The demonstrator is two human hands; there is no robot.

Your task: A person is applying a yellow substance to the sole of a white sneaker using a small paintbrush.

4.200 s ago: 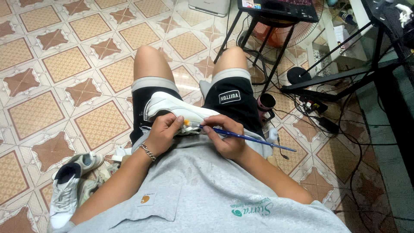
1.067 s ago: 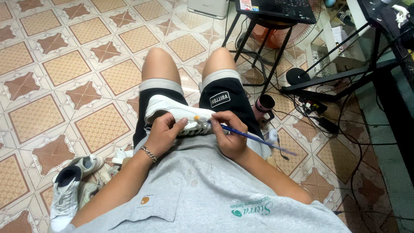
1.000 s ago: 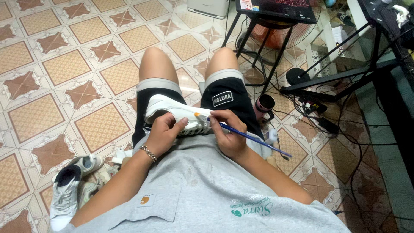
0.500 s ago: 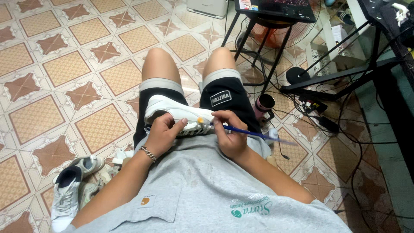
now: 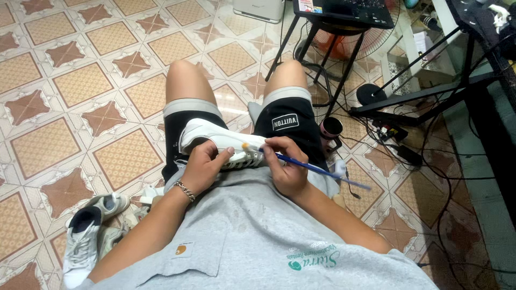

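A white sneaker point(image 5: 215, 137) lies on its side across my lap, on black shorts. My left hand point(image 5: 204, 167) grips its near edge and holds it steady. My right hand point(image 5: 287, 167) pinches a thin blue-handled paintbrush point(image 5: 317, 169). The brush's pale, yellowish tip point(image 5: 246, 146) touches the sneaker's sole edge, where black stripes show. The handle sticks out to the right past my thigh. A chain bracelet circles my left wrist.
Other worn sneakers point(image 5: 86, 236) sit on the patterned tile floor at my lower left. A small dark cup point(image 5: 330, 129) stands by my right thigh. Black metal stands point(image 5: 414, 96), tangled cables, a fan point(image 5: 344, 43) and a laptop point(image 5: 349, 9) crowd the right and top.
The brush tip has shifted slightly along the sneaker's edge in small strokes. The left hand keeps the same grip on the shoe.
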